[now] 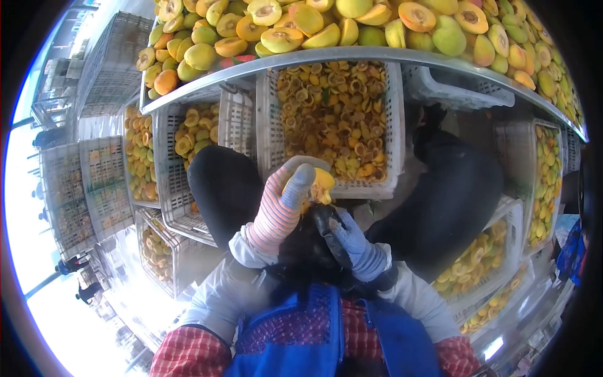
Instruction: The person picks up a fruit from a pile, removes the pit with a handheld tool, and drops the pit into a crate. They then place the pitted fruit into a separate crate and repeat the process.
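Observation:
My left hand (281,206), in a pink-and-grey striped glove, is closed around a cut yellow peach (321,183), with the thumb over its near side. Just below and to the right, my right hand (357,244), in a blue-grey knit glove, grips a dark tool (326,226) with a thick black body. The tool's upper end meets the underside of the peach; its exact kind is hard to make out. Both hands are held in front of my body, above my lap. Beyond them lies a white crate (267,125) holding brown-and-yellow peach scraps.
A metal-edged table (377,54) heaped with halved peaches (282,39) spans the far side. Crates of peaches stand on the left (164,182) and right (516,232). My bent knees (223,182) flank the scrap crate. Stacked crates (81,188) rise farther left.

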`<state>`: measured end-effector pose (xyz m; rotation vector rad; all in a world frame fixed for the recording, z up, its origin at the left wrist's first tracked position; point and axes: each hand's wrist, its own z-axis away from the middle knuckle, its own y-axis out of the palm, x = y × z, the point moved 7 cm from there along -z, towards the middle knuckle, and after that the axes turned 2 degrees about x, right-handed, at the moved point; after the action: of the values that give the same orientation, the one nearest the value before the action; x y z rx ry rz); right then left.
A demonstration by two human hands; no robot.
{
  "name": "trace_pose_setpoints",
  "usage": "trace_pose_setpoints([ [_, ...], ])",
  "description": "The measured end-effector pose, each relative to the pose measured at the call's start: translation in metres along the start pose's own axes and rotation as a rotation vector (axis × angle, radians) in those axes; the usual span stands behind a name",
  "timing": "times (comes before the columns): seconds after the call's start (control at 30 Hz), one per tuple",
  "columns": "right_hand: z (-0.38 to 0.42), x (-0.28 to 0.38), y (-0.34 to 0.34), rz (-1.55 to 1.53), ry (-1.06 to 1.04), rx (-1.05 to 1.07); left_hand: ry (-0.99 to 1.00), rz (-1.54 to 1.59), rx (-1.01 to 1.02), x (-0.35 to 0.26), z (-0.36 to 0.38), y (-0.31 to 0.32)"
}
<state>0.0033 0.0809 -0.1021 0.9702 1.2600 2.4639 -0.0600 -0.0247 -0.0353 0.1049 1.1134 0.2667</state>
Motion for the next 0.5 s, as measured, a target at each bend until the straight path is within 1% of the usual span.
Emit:
trace_pose_setpoints([
  [0.03, -0.002, 0.0, 0.005, 0.004, -0.04, -0.034, 0.007, -0.061, 0.021, -0.004, -0.001, 0.0],
  [0.1, -0.002, 0.001, 0.022, -0.172, 0.092, 0.094, 0.024, -0.121, 0.057, -0.007, -0.004, 0.001],
  [0.17, 0.01, 0.015, 0.055, -0.533, 0.438, 0.407, 0.039, -0.118, 0.093, -0.004, -0.006, 0.003],
  [0.27, 0.01, 0.012, 0.064, -0.818, 0.481, 0.535, -0.088, 0.052, 0.095, 0.008, -0.006, 0.008],
  [0.3, 0.012, 0.013, 0.065, -0.897, 0.507, 0.546, -0.083, 0.084, 0.092, 0.01, -0.006, 0.009],
  [0.4, 0.011, 0.012, 0.065, -1.002, 0.495, 0.647, -0.107, 0.193, 0.017, 0.011, -0.003, 0.011],
  [0.5, 0.01, 0.008, 0.065, -1.044, 0.507, 0.756, -0.149, 0.231, -0.021, 0.011, 0.002, 0.01],
])
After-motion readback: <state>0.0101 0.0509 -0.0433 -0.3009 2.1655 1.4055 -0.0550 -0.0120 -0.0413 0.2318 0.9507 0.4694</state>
